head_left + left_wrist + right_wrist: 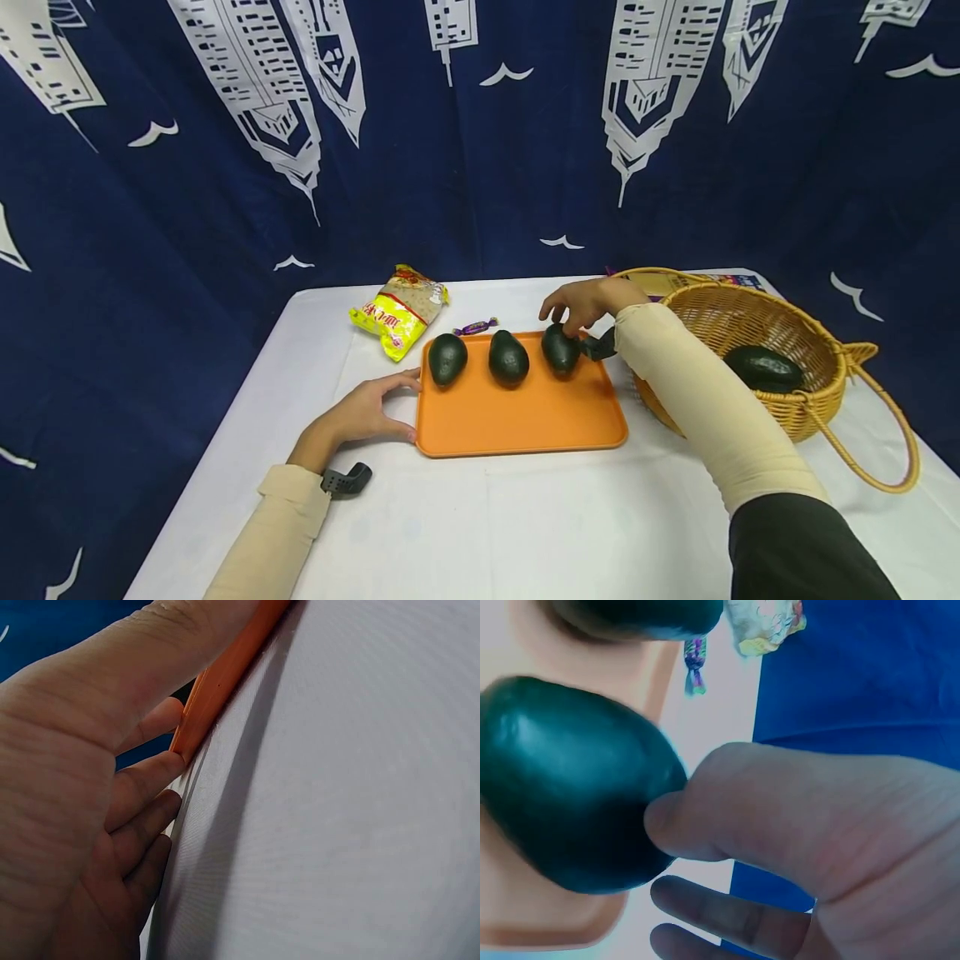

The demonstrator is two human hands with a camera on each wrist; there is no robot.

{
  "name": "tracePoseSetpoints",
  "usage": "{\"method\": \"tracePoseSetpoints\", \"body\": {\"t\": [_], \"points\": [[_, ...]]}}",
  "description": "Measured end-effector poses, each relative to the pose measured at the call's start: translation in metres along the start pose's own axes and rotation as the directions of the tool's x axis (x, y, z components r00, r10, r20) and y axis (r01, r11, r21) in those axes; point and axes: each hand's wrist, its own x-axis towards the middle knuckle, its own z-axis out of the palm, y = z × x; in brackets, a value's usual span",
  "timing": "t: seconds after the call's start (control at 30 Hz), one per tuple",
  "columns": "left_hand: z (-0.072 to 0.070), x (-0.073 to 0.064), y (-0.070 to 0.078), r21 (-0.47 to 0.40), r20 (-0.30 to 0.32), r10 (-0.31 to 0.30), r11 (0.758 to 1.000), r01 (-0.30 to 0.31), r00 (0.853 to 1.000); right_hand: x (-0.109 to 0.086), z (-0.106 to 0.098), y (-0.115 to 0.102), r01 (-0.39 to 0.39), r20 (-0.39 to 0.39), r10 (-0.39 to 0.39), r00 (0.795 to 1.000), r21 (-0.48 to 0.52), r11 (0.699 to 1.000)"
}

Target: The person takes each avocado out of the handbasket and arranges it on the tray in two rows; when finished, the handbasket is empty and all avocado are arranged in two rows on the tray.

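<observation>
In the head view three dark green avocados lie in a row along the far part of an orange tray [517, 425]: left avocado [447, 360], middle avocado [508, 359], right avocado [559, 350]. My right hand [588, 302] is over the far end of the right one. Its thumb overlaps that avocado [570, 780] in the right wrist view, while two fingers extend beside it. My left hand [371, 410] is at the tray's left side, thumb and fingers spread. Its fingertips meet the tray's edge [214, 690] in the left wrist view.
A wicker basket [825, 367] stands to the right, holding another avocado [763, 369]. Behind the tray lie a yellow snack packet [401, 312] and a purple-wrapped candy [476, 326]. A flat printed package [738, 281] is partly hidden behind the basket. A patterned blue curtain [465, 183] hangs behind the table.
</observation>
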Motion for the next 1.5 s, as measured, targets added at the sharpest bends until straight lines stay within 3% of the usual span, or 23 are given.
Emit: {"method": "tracePoseSetpoints", "body": {"t": [0.23, 0.4, 0.53, 0.7, 0.9, 1.0, 1.2, 1.33, 1.5], "points": [[0.001, -0.001, -0.002, 0.007, -0.003, -0.009, 1.0, 0.009, 1.0, -0.021, -0.008, -0.019, 0.012, -0.072, -0.023, 0.997, -0.152, 0.988], [0.0, -0.001, -0.001, 0.018, -0.006, 0.014, 1.0, -0.014, 1.0, -0.061, -0.023, -0.02, 0.083, -0.135, -0.095, 0.986, -0.096, 0.992], [0.0, 0.0, -0.001, 0.01, -0.002, 0.017, 1.0, -0.017, 1.0, -0.097, -0.034, 0.005, 0.154, -0.165, -0.142, 0.976, 0.06, 0.986], [0.0, 0.002, -0.001, 0.015, 0.007, 0.016, 1.0, -0.016, 1.0, -0.14, -0.037, 0.055, 0.182, -0.195, -0.131, 0.972, 0.271, 0.945], [-0.001, 0.002, 0.001, 0.013, 0.006, 0.001, 1.0, -0.001, 1.0, -0.175, -0.028, 0.106, 0.161, -0.187, -0.101, 0.977, 0.34, 0.927], [-0.001, 0.002, 0.001, 0.007, 0.006, -0.006, 1.0, 0.006, 1.0, -0.183, -0.02, 0.125, 0.159, -0.179, -0.099, 0.979, 0.361, 0.919], [-0.002, 0.003, 0.001, 0.012, 0.005, -0.014, 1.0, 0.013, 1.0, -0.181, 0.0, 0.154, 0.115, -0.127, -0.062, 0.99, 0.475, 0.872], [-0.001, 0.002, 0.0, 0.013, 0.001, -0.02, 1.0, 0.02, 1.0, -0.171, 0.011, 0.161, 0.053, -0.048, -0.032, 0.998, 0.56, 0.827], [-0.002, 0.002, 0.001, 0.012, 0.002, -0.012, 1.0, 0.012, 1.0, -0.156, 0.019, 0.163, 0.005, 0.086, -0.072, 0.994, 0.61, 0.793]]}}
